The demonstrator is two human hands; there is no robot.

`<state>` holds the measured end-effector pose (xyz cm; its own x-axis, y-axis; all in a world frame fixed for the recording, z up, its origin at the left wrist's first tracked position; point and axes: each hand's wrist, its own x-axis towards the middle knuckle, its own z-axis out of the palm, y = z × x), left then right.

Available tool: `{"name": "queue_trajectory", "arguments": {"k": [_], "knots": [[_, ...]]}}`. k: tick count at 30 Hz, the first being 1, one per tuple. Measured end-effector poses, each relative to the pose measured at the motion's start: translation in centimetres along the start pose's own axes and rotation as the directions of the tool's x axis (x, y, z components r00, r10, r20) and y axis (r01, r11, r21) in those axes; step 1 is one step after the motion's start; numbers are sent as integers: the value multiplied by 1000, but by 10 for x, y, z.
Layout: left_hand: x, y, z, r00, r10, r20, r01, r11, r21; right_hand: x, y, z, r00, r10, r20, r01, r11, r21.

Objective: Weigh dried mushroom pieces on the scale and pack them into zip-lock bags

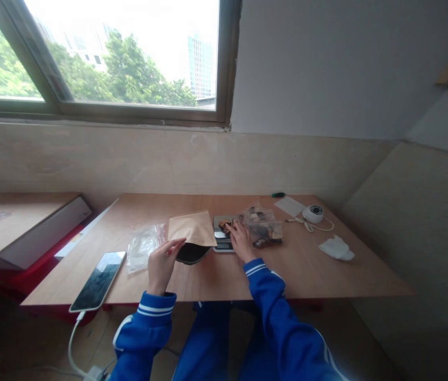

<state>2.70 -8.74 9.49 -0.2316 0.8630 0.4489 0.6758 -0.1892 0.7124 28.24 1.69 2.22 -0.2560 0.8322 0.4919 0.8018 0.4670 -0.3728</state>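
Note:
A brown kraft paper pouch (192,227) lies on the table, its dark-lined mouth gaping toward me. My left hand (163,264) pinches the edge of that mouth between thumb and fingers. Just right of the pouch is a small digital scale (220,219) with a display at its near side. Brown dried pieces (224,226) rest on the scale's plate. My right hand (242,242) reaches over the scale with fingers apart, the fingertips at the dried pieces. Clear zip bags (266,230) of dark dried pieces lie beside my right hand.
Clear plastic bags (144,247) and a phone (99,280) on a white cable lie to the left. Toward the right are a white camera (313,213) with its cable, a white paper (289,206), a crumpled tissue (337,248) and a green marker (278,195).

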Motion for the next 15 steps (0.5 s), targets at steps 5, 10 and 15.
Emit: {"name": "queue_trajectory", "arguments": {"k": [5, 10, 15], "knots": [[0, 2, 7, 1000, -18, -7, 18, 1000, -10, -17, -54, -33, 968, -58, -243, 149, 915, 376], [-1, 6, 17, 999, -46, -27, 46, 999, -7, -33, -116, -32, 944, -329, 9, 301, 874, 381], [-8, 7, 23, 998, -55, -21, 55, 998, -25, -23, -131, 8, 958, -130, 256, 102, 987, 122]]}}
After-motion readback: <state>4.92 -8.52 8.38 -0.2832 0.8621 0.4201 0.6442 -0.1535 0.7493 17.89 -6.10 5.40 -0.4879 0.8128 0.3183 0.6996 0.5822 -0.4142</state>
